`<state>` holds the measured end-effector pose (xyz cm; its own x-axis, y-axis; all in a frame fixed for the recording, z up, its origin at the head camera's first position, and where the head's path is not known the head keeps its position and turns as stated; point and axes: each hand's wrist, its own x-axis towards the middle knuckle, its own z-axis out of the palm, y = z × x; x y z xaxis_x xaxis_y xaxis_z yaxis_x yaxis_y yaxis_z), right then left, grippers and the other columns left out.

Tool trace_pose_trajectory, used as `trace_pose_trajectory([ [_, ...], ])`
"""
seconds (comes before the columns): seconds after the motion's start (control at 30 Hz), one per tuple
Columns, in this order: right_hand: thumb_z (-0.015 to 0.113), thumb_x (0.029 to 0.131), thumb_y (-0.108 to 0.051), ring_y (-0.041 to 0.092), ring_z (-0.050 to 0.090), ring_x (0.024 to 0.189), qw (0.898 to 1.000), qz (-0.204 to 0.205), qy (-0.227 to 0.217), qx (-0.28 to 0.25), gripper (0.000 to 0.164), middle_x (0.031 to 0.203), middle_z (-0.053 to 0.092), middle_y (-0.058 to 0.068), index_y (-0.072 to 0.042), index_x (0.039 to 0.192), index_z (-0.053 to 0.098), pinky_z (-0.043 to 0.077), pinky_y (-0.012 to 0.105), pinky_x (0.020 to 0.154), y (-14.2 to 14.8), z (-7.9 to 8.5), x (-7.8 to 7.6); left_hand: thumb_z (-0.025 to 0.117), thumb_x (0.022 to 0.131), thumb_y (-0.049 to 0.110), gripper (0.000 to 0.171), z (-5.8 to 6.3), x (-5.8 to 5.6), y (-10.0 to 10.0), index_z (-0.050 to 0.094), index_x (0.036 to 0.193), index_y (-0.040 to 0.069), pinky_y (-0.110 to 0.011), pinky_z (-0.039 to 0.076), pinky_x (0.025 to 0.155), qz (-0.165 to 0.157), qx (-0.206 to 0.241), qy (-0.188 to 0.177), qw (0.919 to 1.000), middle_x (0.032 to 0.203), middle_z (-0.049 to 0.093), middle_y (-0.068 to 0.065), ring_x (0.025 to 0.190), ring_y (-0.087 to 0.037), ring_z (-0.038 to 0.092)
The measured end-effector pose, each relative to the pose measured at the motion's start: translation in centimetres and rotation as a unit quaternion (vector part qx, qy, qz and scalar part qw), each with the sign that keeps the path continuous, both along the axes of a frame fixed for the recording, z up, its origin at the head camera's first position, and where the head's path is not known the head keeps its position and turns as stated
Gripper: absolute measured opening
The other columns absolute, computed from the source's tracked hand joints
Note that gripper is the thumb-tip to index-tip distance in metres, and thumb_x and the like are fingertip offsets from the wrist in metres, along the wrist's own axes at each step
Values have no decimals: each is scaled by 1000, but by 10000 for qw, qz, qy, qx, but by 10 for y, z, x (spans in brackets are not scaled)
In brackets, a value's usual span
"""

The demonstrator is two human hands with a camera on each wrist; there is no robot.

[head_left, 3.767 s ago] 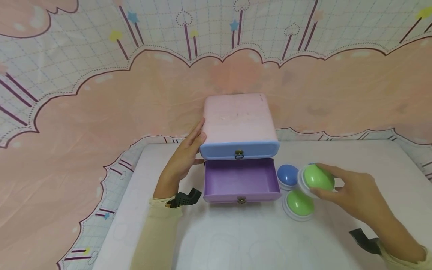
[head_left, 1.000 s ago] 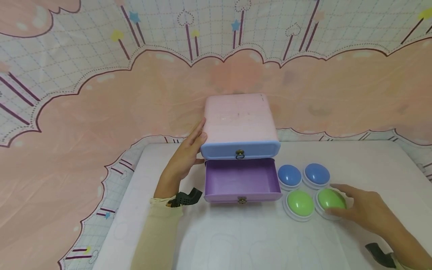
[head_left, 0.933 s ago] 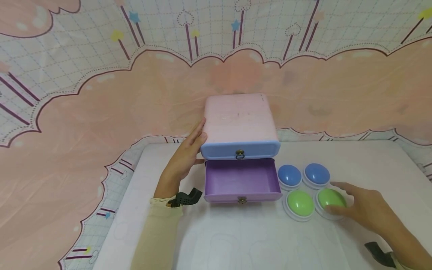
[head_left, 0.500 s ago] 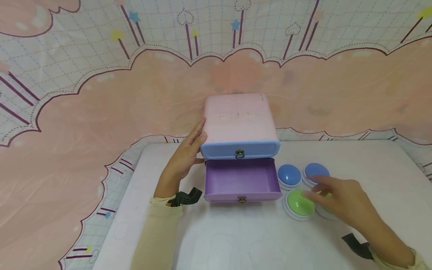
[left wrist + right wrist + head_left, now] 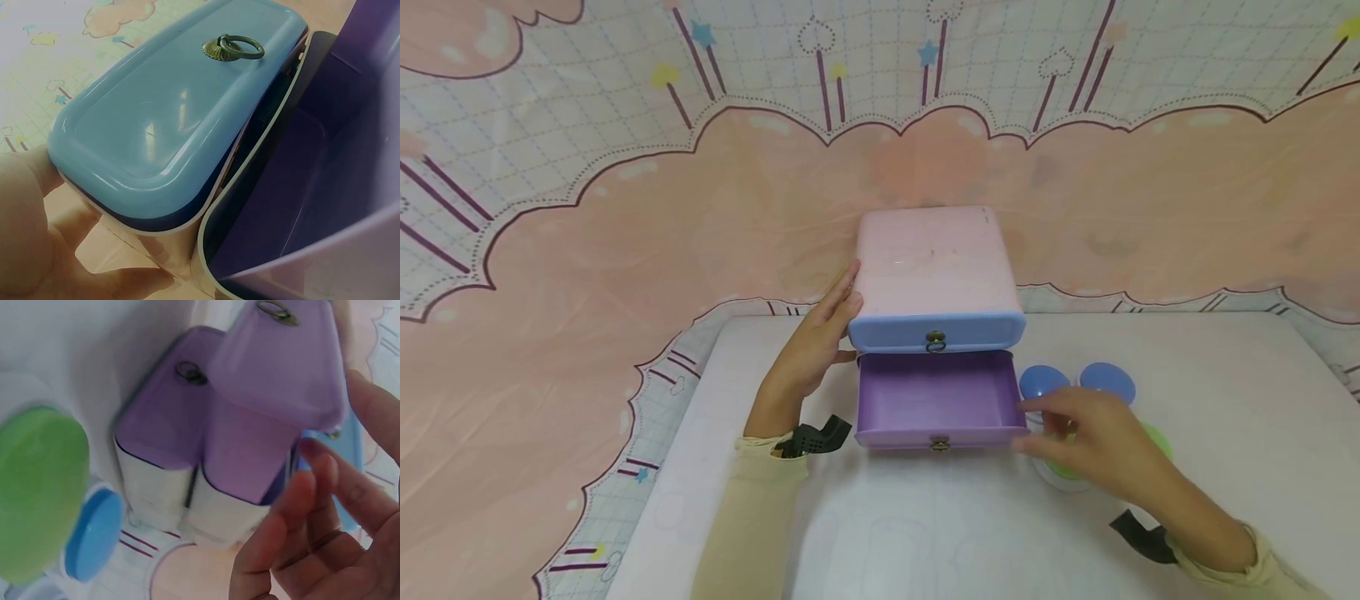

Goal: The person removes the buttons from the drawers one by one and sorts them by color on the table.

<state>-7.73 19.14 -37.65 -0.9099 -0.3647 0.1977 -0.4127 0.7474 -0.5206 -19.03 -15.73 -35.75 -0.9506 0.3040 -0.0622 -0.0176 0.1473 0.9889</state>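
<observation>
A small chest of drawers with a pink top stands at the back of the table. Its blue top drawer is closed, while the purple drawer below is pulled out and bare inside. My left hand rests against the chest's left side. At the pulled-out drawer's right front corner is my right hand, thumb and fingers spread and loosely bent; whether they touch it I cannot tell. The right wrist view shows another purple drawer, closed, with a ring pull.
Right of the chest stand two round white-based pieces with blue domes, a left one and a right one. Two green-domed ones sit in front, partly behind my right hand; one green dome shows at its right. A patterned cloth hangs behind.
My right hand set a green-domed piece down at the right, let go of it, and moved left to the open drawer's corner. My left hand has stayed on the chest.
</observation>
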Motion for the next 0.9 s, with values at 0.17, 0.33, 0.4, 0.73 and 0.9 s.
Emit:
trace_pose_trajectory([
  [0.17,86,80,-41,2,45,64,9996,179,102,-212,32,68,48,-17,-19,103,81,39,21,55,-5,-12,-4,46,106,51,52,0,0,0,24,153,61,-71,44,102,-9,10,0,10000,172,13,-6,144,-44,43],
  [0.33,87,80,-35,1,44,61,9988,208,86,-436,24,66,48,-18,-20,97,82,39,21,52,-8,-19,-7,46,106,51,52,0,-1,0,24,153,61,-71,43,102,-20,20,-1,10000,172,12,-6,144,-45,42],
  [0.4,88,79,-32,1,45,60,9985,183,120,-492,20,65,49,-18,-20,94,82,39,20,51,-9,-21,-7,46,106,51,53,0,0,0,24,153,61,-71,43,103,-18,24,-2,10000,172,12,-6,144,-45,42],
  [0.73,87,81,-30,1,45,59,9983,59,-66,-570,12,63,50,-17,-23,88,81,39,20,50,-11,-23,-6,46,106,51,52,1,1,1,25,153,61,-71,43,103,10,0,7,10000,172,11,-5,144,-44,42],
  [0.9,86,82,-30,1,46,59,9979,7,8,-649,12,63,52,-17,-22,87,81,40,21,50,-11,-23,-7,46,106,51,52,0,0,0,25,153,61,-70,44,102,23,-27,20,10000,172,11,-4,144,-44,43],
])
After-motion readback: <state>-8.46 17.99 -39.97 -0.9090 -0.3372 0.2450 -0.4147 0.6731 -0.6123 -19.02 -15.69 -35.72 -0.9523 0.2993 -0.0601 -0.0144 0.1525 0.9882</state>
